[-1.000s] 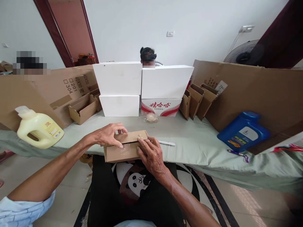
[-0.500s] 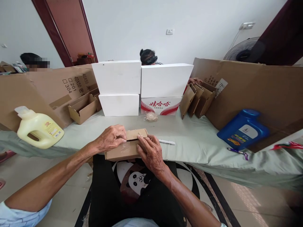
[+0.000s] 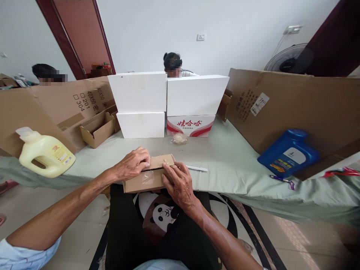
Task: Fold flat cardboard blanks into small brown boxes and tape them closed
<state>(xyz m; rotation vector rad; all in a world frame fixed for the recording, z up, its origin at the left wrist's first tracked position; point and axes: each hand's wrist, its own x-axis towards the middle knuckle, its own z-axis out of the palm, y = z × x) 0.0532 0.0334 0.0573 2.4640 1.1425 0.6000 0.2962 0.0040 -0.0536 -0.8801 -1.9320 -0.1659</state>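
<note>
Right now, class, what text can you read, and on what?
"娃哈哈": printed box
"饮用纯净水": same box
"40X50", twice: left cardboard panel; rest unclear
"201": same panel
"304": same panel
Too small or blurred: print and white tag on right cardboard panel, labels on yellow jug and blue bottle.

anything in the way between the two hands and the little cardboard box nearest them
Nothing visible: the left hand and right hand both touch the little cardboard box. A slim white object lies to its right, not between them.
</note>
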